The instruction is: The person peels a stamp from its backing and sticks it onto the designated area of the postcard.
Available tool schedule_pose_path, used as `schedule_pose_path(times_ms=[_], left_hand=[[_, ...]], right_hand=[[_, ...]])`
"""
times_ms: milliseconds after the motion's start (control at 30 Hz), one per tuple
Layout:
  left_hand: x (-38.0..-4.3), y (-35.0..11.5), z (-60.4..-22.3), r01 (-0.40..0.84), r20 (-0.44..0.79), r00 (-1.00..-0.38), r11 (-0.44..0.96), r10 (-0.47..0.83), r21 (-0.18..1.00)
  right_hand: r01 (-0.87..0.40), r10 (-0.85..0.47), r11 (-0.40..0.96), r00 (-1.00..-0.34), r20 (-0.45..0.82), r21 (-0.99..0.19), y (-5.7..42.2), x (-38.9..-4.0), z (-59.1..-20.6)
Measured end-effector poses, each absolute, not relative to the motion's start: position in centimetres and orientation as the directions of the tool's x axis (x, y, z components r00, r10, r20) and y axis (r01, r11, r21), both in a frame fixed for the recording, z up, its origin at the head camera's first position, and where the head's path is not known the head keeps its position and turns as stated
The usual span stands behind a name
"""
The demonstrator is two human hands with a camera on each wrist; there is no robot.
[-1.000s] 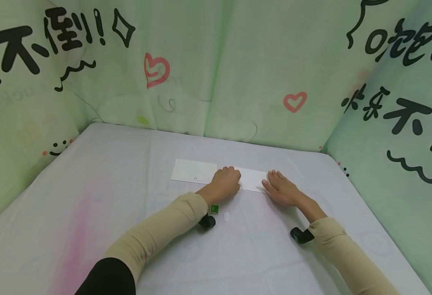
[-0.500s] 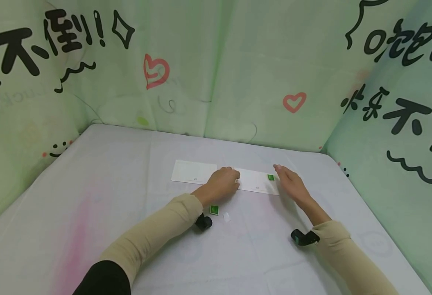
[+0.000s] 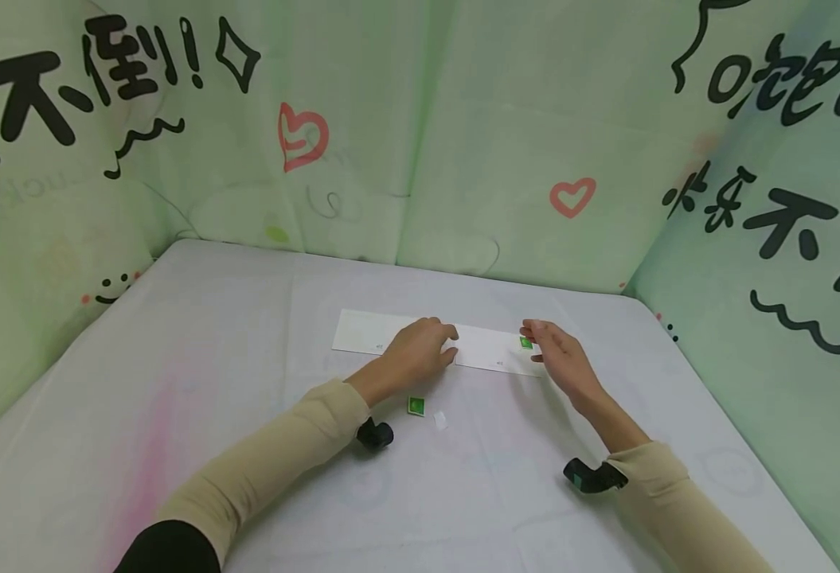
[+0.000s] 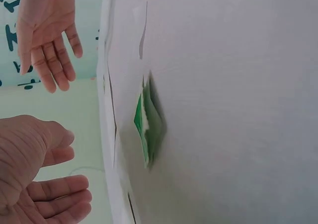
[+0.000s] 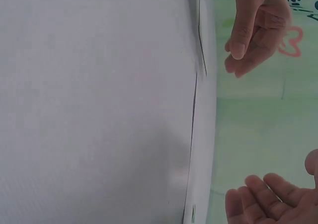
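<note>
Two white envelope-like rectangles lie end to end on the table, a left one (image 3: 364, 329) and a right one (image 3: 487, 348). A small green stamp-like square (image 3: 525, 343) sits at the right one's upper right corner. My left hand (image 3: 417, 350) hovers over where the two meet, thumb and fingers apart and nothing between them. My right hand (image 3: 565, 362) is over the right end, its loosely bent fingers partly covering the stamp-like square; its palm looks bare in the left wrist view. Nearer me lies another green square (image 3: 416, 406), slightly folded and raised in the left wrist view (image 4: 148, 124).
A small pale scrap (image 3: 440, 420) lies beside the loose green square. White cloth covers the table (image 3: 462, 493), and a green printed curtain (image 3: 491, 143) encloses its back and sides. Black wrist cameras hang under both sleeves, close over the cloth.
My right hand has lifted off the right envelope's corner, uncovering the green square there, then its fingers bent back over it. My left hand has let up from the envelopes and shifted slightly left.
</note>
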State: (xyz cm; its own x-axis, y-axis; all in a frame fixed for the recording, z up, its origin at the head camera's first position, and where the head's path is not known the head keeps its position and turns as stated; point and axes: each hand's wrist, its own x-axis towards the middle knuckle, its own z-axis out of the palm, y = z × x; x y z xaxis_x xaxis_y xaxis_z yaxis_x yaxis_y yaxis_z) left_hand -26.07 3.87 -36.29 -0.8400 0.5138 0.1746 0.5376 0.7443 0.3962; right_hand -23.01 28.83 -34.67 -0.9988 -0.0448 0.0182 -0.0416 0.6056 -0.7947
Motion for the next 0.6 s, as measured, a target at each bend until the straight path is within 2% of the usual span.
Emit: schedule_pose_path(times_ms=[333,600], left_hand=[[-25.4,1.0,-36.3,0.525,0.207,-0.849,0.742,0.486,0.416],[-25.3,-1.7,-36.6,0.507,0.236,-0.861,0.739,0.449,0.443]], right_hand=[[-0.15,-0.151,0.59,-0.986,0.074,-0.794,27.0,-22.1,-34.4],[-0.186,-0.211,0.573,-0.975,0.075,-0.799,25.4,-21.7,-34.8]])
